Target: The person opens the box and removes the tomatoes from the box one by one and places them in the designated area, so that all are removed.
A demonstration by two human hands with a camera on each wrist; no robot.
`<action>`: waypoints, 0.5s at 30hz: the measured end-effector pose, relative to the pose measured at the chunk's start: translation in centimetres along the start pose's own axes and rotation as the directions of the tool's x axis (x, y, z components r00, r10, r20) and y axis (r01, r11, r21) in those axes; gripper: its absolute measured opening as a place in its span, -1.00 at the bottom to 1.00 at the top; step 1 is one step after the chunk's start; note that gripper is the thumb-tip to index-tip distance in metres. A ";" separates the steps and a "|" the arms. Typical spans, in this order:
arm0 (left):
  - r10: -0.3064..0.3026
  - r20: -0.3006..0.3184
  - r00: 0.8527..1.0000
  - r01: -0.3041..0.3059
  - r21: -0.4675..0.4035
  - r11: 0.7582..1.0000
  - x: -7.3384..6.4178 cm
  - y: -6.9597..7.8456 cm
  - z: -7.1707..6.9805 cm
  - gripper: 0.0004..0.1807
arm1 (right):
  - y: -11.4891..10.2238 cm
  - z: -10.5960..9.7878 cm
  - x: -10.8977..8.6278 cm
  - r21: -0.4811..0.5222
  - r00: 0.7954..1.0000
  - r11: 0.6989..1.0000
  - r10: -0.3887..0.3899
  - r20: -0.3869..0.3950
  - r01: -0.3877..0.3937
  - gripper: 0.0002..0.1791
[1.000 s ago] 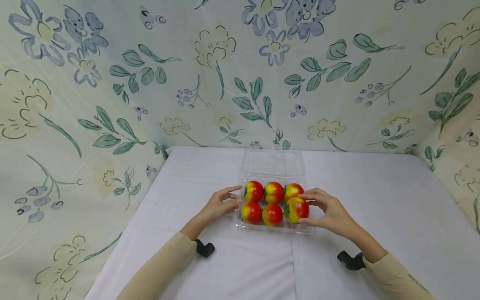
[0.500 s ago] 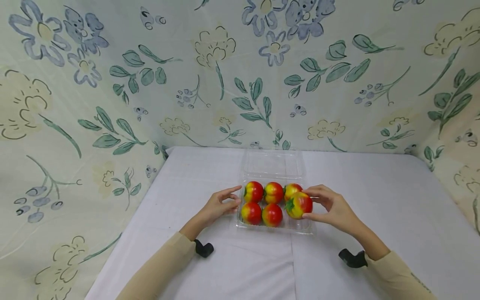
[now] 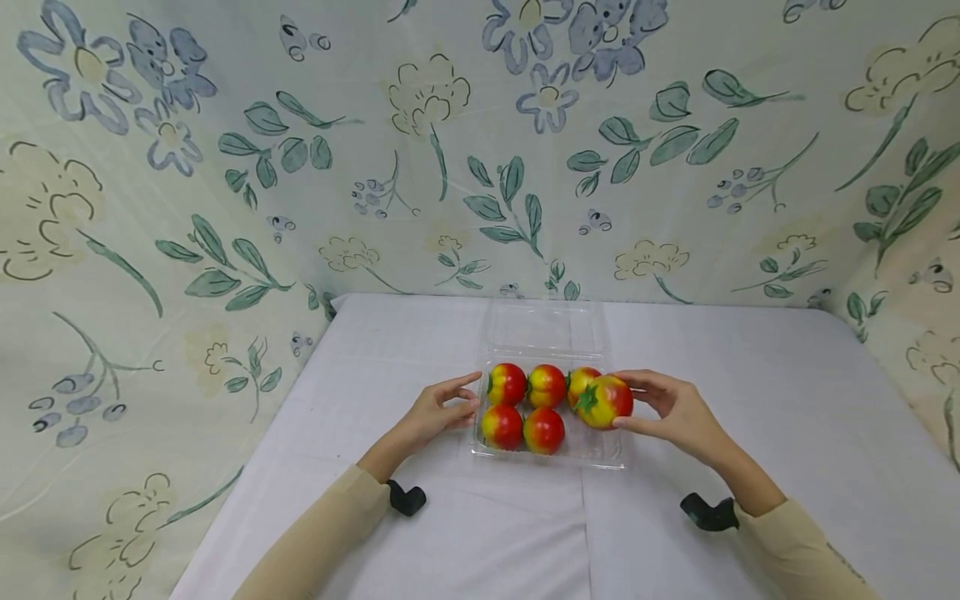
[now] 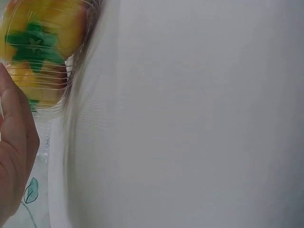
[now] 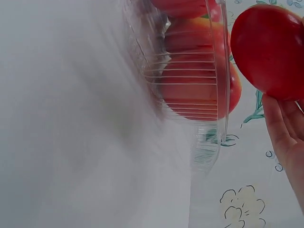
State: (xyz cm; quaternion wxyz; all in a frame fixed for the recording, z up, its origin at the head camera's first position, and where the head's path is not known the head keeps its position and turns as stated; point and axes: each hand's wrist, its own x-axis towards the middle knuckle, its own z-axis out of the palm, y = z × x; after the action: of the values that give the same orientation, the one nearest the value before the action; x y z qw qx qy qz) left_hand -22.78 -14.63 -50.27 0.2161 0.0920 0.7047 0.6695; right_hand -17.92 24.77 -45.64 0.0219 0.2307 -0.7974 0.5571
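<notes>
My right hand (image 3: 671,415) holds a red-and-yellow fruit with a green star-shaped leafy top (image 3: 603,402) between thumb and fingers, raised over the right end of a clear plastic clamshell box (image 3: 547,460). In the right wrist view this fruit (image 5: 268,52) shows its smooth red side, above the box rim. Inside the box several like fruits remain, three in the back row and two in front, among them the front left fruit (image 3: 502,427). My left hand (image 3: 437,408) is at the box's left wall, fingers loosely extended, fingertips right at its edge.
The box's clear lid (image 3: 546,327) lies folded open toward the back. A white cloth (image 3: 750,375) covers the table, and a flowered curtain (image 3: 420,192) hangs behind it. Black wrist mounts (image 3: 708,512) sit under both forearms.
My right hand has lifted the fruit out of the front right place and moved it slightly up and right, its leafy top turning toward the head camera. The left hand has hardly moved.
</notes>
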 end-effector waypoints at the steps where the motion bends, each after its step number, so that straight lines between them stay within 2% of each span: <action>1: 0.000 0.002 1.000 0.000 0.001 1.000 0.0 0.0 0.0 -0.36 | 0.0 -0.1 0.0 0.004 1.000 1.000 0.011 -0.004 -0.011 -0.38; 7: -0.002 0.011 1.000 0.002 0.013 1.000 0.0 0.1 -0.1 -0.36 | 0.4 -0.5 0.1 0.002 0.998 0.998 0.061 -0.034 -0.061 -0.37; 15: -0.003 0.014 1.000 0.003 0.005 1.000 0.0 0.1 -0.1 -0.37 | 0.7 -1.3 0.3 0.047 0.995 0.997 0.071 -0.063 -0.068 -0.36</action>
State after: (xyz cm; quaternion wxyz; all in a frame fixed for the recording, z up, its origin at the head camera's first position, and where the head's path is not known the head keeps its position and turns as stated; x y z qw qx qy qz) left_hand -22.83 -14.77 -50.12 0.2217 0.0961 0.7049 0.6668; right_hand -18.79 26.03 -45.71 0.0232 0.1850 -0.7911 0.5826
